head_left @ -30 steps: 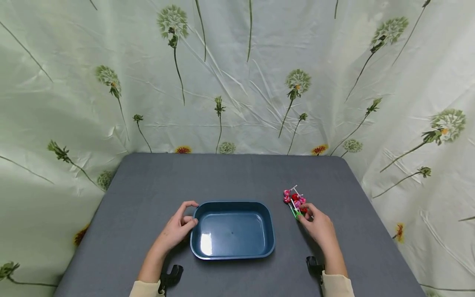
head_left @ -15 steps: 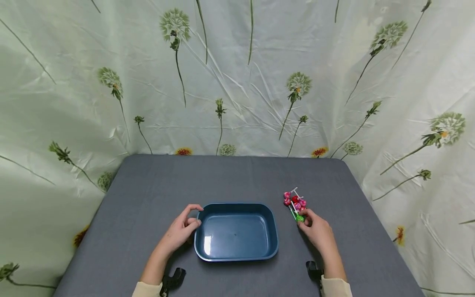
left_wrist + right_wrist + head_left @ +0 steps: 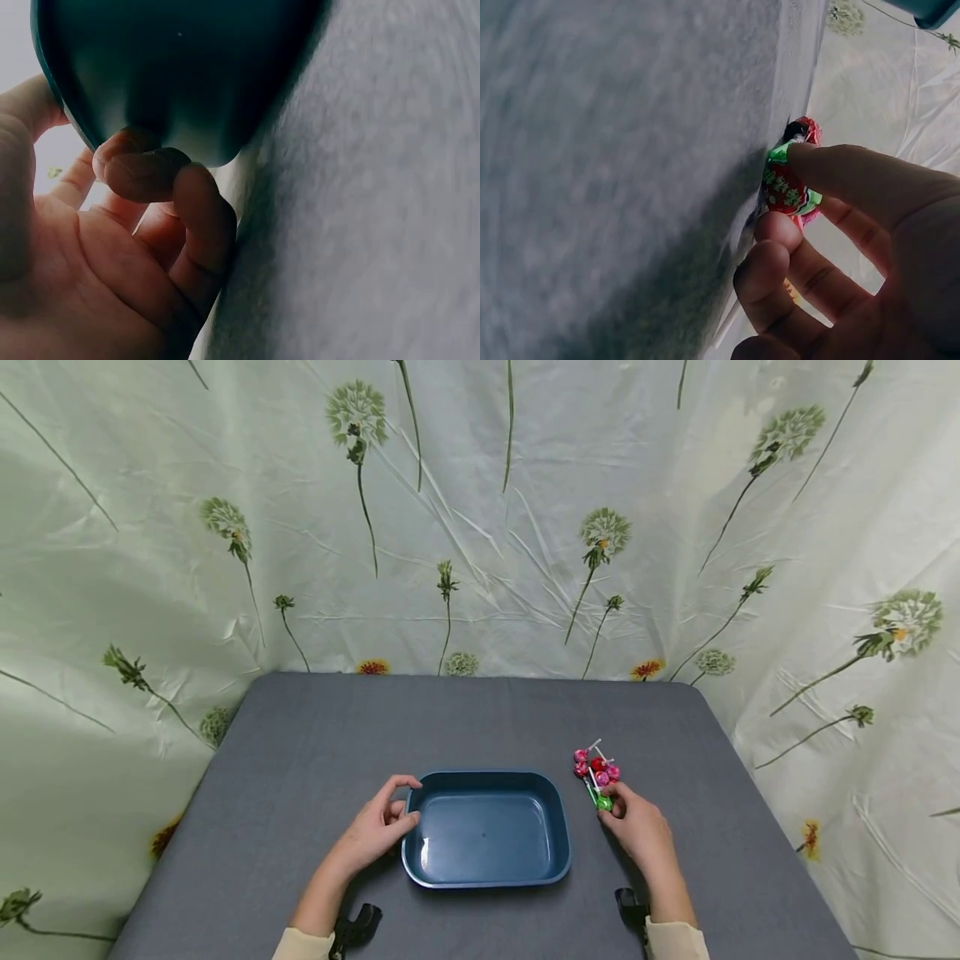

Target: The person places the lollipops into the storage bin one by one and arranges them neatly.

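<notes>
Hands lie low in the head frame, either side of the tray (image 3: 487, 877) at lower centre on the table (image 3: 315, 735). Left hand (image 3: 375, 831) curls its fingers (image 3: 150, 169) round the tray's left rim, thumb arched above. Right hand (image 3: 637, 827), palm down with its forearm running to the bottom edge, pinches a green lollipop (image 3: 786, 187) at the near end of the lollipops (image 3: 596, 767), right of the tray.

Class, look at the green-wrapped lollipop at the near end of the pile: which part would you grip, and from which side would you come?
Probably grip the green-wrapped lollipop by its wrapped head, coming from the near side, as the right hand does. That head lies at the pile's near edge, exposed toward the person, while its thin stick runs back among the other lollipops.
</notes>
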Demonstrator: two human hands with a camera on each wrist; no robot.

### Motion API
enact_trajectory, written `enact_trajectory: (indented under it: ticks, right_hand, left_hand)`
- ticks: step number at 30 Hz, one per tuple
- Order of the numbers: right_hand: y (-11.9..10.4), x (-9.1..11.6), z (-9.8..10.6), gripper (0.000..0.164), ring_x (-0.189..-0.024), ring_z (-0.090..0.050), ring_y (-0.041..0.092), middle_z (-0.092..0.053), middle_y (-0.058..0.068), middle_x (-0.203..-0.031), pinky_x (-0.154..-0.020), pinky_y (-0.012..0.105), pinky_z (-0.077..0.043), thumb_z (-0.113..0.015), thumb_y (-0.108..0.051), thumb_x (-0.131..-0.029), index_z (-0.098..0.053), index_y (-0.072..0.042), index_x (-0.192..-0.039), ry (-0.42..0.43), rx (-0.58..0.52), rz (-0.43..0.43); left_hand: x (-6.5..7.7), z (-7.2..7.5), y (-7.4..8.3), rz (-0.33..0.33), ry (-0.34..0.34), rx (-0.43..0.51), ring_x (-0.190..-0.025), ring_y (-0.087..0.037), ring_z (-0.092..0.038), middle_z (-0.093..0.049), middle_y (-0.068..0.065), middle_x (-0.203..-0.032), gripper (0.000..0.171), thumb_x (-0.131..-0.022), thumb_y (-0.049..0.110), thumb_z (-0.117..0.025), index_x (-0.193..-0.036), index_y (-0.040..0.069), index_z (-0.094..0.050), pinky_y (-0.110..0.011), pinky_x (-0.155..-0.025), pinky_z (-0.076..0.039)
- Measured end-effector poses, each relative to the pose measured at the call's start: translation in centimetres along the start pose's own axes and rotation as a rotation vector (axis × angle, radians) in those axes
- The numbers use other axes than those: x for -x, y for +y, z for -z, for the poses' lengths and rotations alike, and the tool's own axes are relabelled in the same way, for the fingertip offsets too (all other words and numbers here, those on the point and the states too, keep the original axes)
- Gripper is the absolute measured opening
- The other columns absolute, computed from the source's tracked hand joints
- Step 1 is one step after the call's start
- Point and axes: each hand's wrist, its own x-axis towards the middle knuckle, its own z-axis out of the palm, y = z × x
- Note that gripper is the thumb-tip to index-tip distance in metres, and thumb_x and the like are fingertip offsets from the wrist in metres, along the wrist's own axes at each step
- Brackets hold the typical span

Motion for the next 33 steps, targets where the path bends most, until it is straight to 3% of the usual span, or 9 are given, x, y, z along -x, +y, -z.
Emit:
enact_trajectory:
  ticks: [24, 33]
  right_hand:
    - [-0.43, 0.13, -0.31, 0.027, -0.07, -0.049, 0.021, -0.06, 0.004, -0.086, -0.063, 0.034, -0.031, -0.08, -0.02, -0.091, -0.066, -0.013, -0.113, 0.089, 0.015, -0.048]
    - [-0.12, 0.05, -0.84, 0.027, -0.067, -0.048, 0.019, -0.063, 0.003, -0.084, -0.062, 0.032, -0.032, -0.078, -0.019, -0.088, -0.068, -0.011, -0.112, 0.161, -0.007, -0.028]
  left_hand:
    - [-0.39, -0.47, -0.39, -0.017, -0.031, 0.027, -0.051, -0.007, -0.045, -0.048, 0.002, -0.069, 0.041, -0.105, 0.018, -0.063, -0.142, 0.018, -0.046, -0.026, -0.052, -0.042]
    - [-0.29, -0.53, -0.29, 0.009, -0.017, 0.02, -0.051, -0.008, -0.046, -0.048, 0.002, -0.068, 0.041, -0.105, 0.018, -0.063, -0.143, 0.02, -0.046, -0.025, -0.053, -0.042]
